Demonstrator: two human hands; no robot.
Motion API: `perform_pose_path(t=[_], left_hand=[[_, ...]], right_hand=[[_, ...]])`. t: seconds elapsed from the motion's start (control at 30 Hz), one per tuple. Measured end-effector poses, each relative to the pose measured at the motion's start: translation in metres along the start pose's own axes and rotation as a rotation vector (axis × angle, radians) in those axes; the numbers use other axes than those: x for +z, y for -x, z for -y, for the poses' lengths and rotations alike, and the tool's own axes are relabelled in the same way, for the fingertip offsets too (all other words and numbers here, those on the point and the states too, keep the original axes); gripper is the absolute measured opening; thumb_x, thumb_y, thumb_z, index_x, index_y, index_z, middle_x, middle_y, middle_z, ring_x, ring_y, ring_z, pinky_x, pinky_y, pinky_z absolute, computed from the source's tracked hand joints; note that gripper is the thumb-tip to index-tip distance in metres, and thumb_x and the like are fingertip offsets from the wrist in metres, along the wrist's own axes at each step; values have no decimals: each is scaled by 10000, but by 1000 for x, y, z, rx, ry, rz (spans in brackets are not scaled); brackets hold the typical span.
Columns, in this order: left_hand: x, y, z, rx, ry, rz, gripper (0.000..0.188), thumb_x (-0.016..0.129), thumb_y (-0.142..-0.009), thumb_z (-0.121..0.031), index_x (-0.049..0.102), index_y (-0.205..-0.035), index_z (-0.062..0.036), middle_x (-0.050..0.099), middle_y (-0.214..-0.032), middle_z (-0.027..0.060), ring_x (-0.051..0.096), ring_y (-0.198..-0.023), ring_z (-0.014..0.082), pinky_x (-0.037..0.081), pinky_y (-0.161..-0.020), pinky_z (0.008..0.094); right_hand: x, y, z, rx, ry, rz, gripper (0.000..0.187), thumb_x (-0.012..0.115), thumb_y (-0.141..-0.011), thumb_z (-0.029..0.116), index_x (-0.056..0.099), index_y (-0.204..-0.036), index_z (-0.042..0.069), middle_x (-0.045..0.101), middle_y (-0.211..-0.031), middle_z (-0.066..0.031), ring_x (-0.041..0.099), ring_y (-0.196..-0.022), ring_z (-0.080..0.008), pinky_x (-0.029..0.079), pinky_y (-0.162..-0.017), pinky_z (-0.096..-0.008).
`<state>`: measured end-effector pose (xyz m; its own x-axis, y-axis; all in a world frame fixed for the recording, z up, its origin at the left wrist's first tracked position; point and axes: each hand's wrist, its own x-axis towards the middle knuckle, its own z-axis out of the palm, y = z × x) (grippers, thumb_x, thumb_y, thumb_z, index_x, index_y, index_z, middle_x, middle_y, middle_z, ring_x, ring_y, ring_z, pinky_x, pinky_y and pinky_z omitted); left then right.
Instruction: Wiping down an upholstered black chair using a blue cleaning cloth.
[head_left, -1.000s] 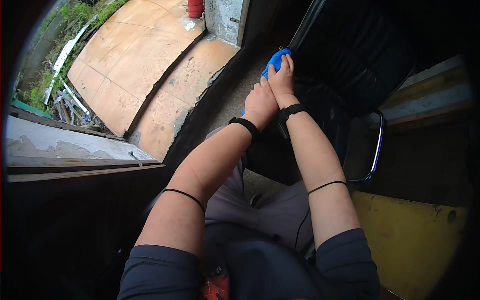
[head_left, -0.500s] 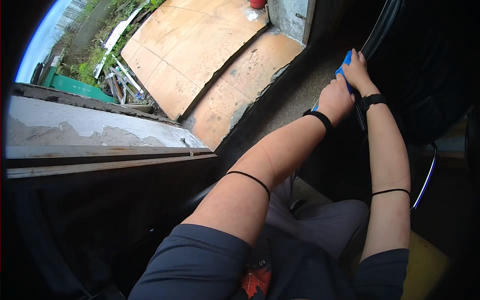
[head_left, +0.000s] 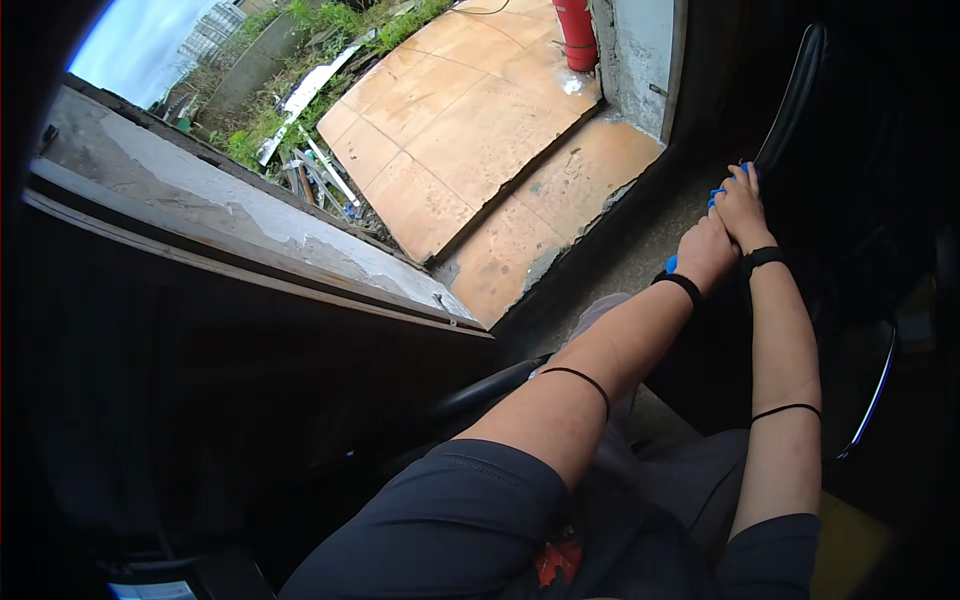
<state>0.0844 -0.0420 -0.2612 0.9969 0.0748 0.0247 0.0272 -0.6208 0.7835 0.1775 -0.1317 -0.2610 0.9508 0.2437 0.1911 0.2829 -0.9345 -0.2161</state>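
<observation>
Blue cloth sat bunched in my grip, one end poking out by my left wrist and more of it showing at the fingers of my right hand. Both hands were together and closed on it: the left hand made a fist lower down, touching the right, whose fingers curled over the far end. What lay under the palms I could not tell. The cloth was at the near end of the long dark edge of the chair; whether it touched that edge, the shadow hid.

A second earlier a broad fold had stuck out past my fingers; now only scraps showed. I took that to mean it was gathered tighter or turned further under, and that the work was at much the same part of the chair. My view had swung left too, so the hands sat farther right in it, with more of the edge rising above them.

The rest of the chair was mostly lost in the dark, its chrome arm curving on the right. A strip of floor lay just past my hands, then orange tiles, a red pipe beside the post, and weeds farther off.
</observation>
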Motion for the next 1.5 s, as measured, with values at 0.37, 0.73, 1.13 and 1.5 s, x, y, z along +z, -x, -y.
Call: perform_pose_path(t=[0.37, 0.73, 1.13, 1.5], left_hand=[[3, 34, 12, 10, -17, -43, 435, 615, -845, -224, 473, -1167, 32, 657, -975, 260, 663, -881, 428, 542, -786, 500], [12, -12, -1, -15, 6, 33, 391, 613, -855, -192, 467, -1114, 62, 655, -962, 263, 671, -886, 404, 547, -787, 472], [27, -63, -15, 37, 17, 25, 316, 560, -880, -141, 464, -1110, 53, 649, -954, 263, 673, -856, 403, 557, -753, 461], [25, -49, -12, 57, -18, -68, 342, 534, -910, -243, 491, -1083, 49, 660, -930, 267, 671, -834, 417, 547, -748, 485]], right_hand=[[3, 35, 14, -83, -126, -50, 178, 558, -862, 105, 698, -867, -5, 563, -1348, -115, 293, -1437, -333, 276, -1173, -443], [14, -12, -12, 25, -198, -68, 124, 558, -817, -27, 663, -814, 38, 558, -1377, -97, 292, -1441, -322, 251, -1193, -408], [30, -79, -64, 143, -322, 33, 211, 449, -913, 48, 621, -1034, 61, 598, -1260, -88, 482, -1265, -284, 398, -1092, -389], [31, -57, -47, 38, -129, -75, 174, 471, -930, 77, 632, -979, 32, 567, -1307, -86, 426, -1306, -295, 361, -1111, -392]])
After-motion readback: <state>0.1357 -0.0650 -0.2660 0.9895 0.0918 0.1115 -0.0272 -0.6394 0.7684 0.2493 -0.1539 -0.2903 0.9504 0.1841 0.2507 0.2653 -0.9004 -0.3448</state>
